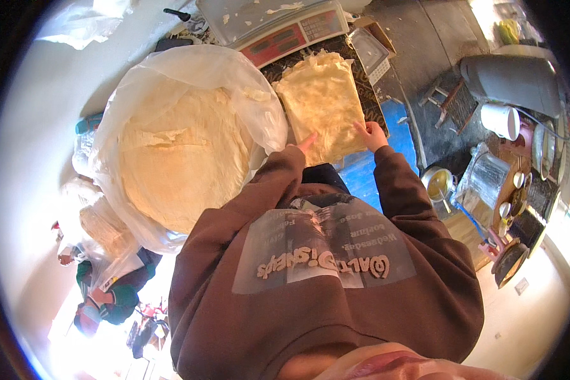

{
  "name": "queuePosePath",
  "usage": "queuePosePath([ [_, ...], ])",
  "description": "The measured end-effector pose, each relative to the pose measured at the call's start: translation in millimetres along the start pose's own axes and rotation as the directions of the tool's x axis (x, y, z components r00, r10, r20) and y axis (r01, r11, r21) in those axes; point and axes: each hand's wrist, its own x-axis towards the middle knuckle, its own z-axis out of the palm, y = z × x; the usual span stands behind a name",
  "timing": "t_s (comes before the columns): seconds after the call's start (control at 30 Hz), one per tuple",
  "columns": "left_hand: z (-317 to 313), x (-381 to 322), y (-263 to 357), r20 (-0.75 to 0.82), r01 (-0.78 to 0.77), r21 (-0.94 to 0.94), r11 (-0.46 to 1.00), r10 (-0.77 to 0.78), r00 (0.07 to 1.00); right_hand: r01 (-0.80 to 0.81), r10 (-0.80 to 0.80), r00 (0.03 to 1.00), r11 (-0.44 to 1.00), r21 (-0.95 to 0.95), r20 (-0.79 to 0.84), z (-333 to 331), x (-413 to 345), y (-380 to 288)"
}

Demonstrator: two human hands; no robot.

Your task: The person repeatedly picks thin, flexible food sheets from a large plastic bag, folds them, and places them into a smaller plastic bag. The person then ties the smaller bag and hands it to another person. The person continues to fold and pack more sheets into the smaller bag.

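A folded, roughly rectangular stack of thin, pale yellow dough-like sheets (323,104) lies before me on a dark patterned surface. My left hand (305,144) is at its near left edge, with a finger extended over the top sheet; the rest is mostly hidden by the sleeve. At the near right corner, my right hand (374,136) pinches the edge, its thumb on the sheets. A large round stack of similar thin sheets (185,166) sits to the left inside an open clear plastic bag (194,59), beside my left forearm.
A scale (294,40) with a red panel stands behind the folded stack. A plastic basket (368,50) is at its back right. Farther right are a stool (456,107), a white bucket (500,121) and a pot (438,184). Another person (109,297) appears at lower left.
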Motion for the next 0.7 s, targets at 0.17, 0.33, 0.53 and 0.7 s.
queuePosePath([
  [0.17, 3.8, 3.4, 4.3, 0.096, 0.022, -0.063, 0.998, -0.016, 0.995, -0.082, 0.07, 0.99, 0.992, 0.097, 0.123, 8.8, 27.6, 25.1],
  [0.33, 9.8, -5.4, 17.5, 0.079, 0.038, 0.06, 0.997, -0.043, 0.996, 0.246, -0.27, 0.962, 0.93, -0.275, -0.053, 13.1, 25.5, 25.7],
  [0.53, -54.0, -43.5, 25.5, 0.297, -0.428, -0.266, 0.864, 0.496, 0.816, 0.464, -0.638, 0.736, 0.719, -0.518, -0.227, -9.5, -22.3, -72.9],
  [0.7, -255.2, -12.5, 8.9, -0.313, -0.469, -0.775, 0.423, 0.389, 0.867, 0.79, -0.796, 0.575, 0.6, 0.123, 0.187, 39.2, -94.8, -215.1],
])
